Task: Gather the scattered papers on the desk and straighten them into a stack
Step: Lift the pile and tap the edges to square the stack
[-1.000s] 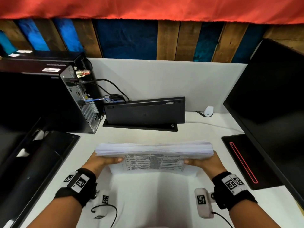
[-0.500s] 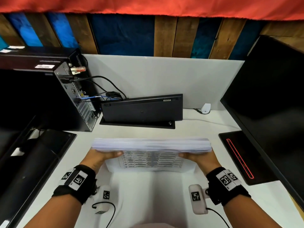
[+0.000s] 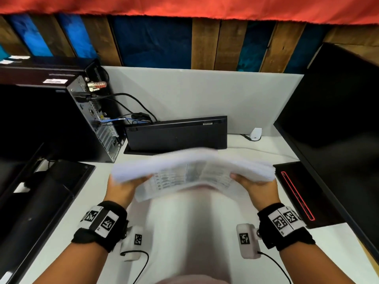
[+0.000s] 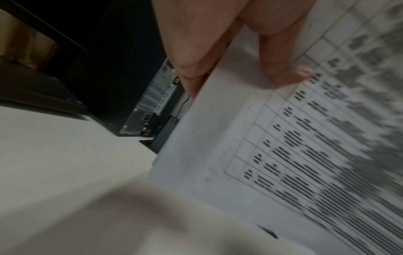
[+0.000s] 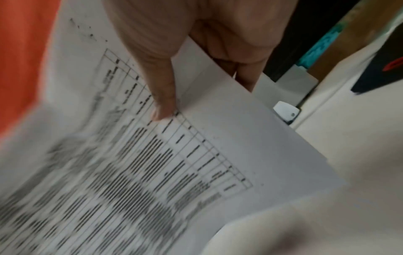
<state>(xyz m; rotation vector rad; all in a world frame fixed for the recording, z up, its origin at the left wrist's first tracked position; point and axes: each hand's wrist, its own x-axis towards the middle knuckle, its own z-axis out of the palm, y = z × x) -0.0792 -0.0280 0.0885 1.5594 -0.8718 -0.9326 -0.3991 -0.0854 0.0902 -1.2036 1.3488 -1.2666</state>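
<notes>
Papers [image 3: 192,167] up off the table [image 3: 196,222], long axis running left to right, left hand [image 3: 121,187] and right hand [image 3: 254,185] each clamping one end. Keyboard [image 3: 176,136] stands just behind, tower [image 3: 90,119] back-left. Left wrist view: thumb on the printed face, fingers [image 4: 191,51] curled behind. Right wrist view: same pinch, fingers [image 5: 237,57] behind; white plug [image 5: 285,110] beyond the edge.

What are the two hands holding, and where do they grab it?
Both hold the stack of papers by its short ends: the left hand grips the left end, the right hand the right end, thumbs on the printed sheet facing the person.
</notes>
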